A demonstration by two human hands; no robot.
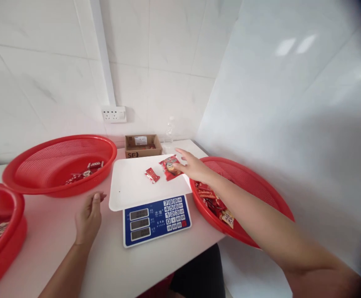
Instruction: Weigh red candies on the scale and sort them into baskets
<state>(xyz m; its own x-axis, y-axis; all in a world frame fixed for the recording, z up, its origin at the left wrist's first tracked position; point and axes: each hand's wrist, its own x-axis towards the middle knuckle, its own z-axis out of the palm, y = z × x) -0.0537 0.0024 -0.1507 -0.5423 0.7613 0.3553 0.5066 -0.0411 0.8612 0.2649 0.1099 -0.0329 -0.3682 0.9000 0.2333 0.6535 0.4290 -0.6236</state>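
My right hand (pixel 196 167) reaches in over the scale's white pan (pixel 127 182). Its thumb lies across a shiny red snack packet (pixel 169 167), with the index finger stretched out beyond it. A smaller red-and-white wrapped piece (pixel 152 175) rests on the pan beside that packet. My left hand (pixel 88 217) is closed above the table, left of the scale. A small dark reddish tip shows at its fingers, too little to name. The blue scale panel (pixel 157 220) with its keypad and three displays faces me.
Red baskets stand around the scale: one at the back left (pixel 59 190), one at the near left (pixel 19 231), one at the right (pixel 273 203), all with wrapped snacks inside. Behind the pan are a cardboard box (pixel 143 153) and a clear bottle (pixel 169 130). A wall socket (pixel 114 114) is above.
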